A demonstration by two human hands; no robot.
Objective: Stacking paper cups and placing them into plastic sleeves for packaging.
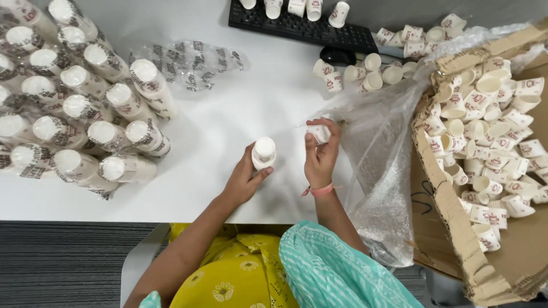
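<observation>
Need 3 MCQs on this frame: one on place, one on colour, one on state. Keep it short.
1. Where do the loose paper cups mostly lie?
A. in the cardboard box
B. on the floor
C. on the person's lap

2. What colour is the band on the right wrist?
A. green
B. pink
C. black

3. What does the left hand do?
A. rests flat on the table
B. holds a short stack of cups
C. types on the keyboard

Answers:
1 A, the box at the right is full of them.
2 B, a pink band circles the wrist below the right hand, which holds a single cup.
3 B, its fingers close round the stack.
</observation>
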